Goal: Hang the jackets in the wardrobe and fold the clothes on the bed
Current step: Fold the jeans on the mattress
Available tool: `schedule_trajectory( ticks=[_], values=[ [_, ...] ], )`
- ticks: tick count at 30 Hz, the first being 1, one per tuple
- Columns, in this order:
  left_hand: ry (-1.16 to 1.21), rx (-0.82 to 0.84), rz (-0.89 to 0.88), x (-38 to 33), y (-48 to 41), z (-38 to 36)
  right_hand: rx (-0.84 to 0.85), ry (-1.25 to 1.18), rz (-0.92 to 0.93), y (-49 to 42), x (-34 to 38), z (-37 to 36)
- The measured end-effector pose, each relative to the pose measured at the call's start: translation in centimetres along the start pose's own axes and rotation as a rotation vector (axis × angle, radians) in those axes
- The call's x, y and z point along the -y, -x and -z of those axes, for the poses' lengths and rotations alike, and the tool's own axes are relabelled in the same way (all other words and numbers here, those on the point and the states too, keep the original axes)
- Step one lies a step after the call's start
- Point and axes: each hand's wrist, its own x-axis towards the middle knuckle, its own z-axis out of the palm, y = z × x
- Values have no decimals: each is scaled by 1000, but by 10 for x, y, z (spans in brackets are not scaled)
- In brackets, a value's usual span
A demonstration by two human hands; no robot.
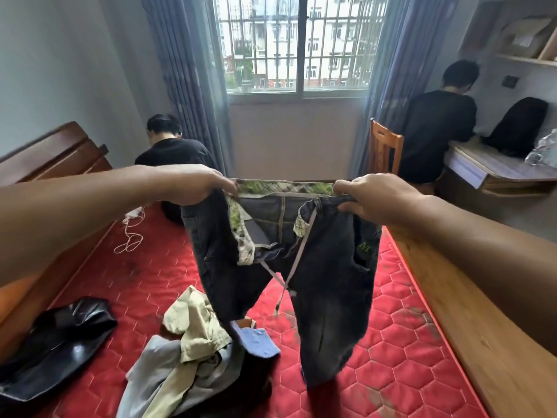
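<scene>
I hold a pair of dark denim jeans (328,285) up in the air over the bed by its waistband, which has a green patterned lining. My left hand (196,185) grips the waistband's left end and my right hand (370,197) grips its right end. The legs hang down, and a grey drawstring dangles between them. Below on the red quilted mattress (398,351) lies a heap of clothes (193,342): beige, grey and blue pieces. A shiny black jacket (57,342) lies at the mattress's left edge.
One person in black sits at the far end of the bed (171,146); another sits on a wooden chair (384,146) at a desk (494,170) on the right. A wooden bed frame (470,321) runs along the right side. A white cord (129,236) lies on the mattress.
</scene>
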Motion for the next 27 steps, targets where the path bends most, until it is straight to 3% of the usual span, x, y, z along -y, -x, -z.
schedule_trajectory(
  ticks=[3,5,11,14,18,23,27],
  values=[
    [-343,-3,-89,-9,-1,2,-31,135,109,5,-5,0],
    [-382,-39,-79,-25,-3,-2,3,105,78,4,-2,1],
    [-199,-79,35,-60,-17,-33,222,-112,-179,4,10,-19],
    [-110,-17,12,-75,-20,-44,270,-158,-164,7,10,-31],
    [160,-94,-40,-76,-20,-41,202,-134,-121,15,-1,-34],
    [663,-23,407,-66,-36,-30,142,-245,-196,8,-14,-28],
    [675,-27,518,-82,-54,-32,275,-302,-337,-9,-7,-37]
  ],
)
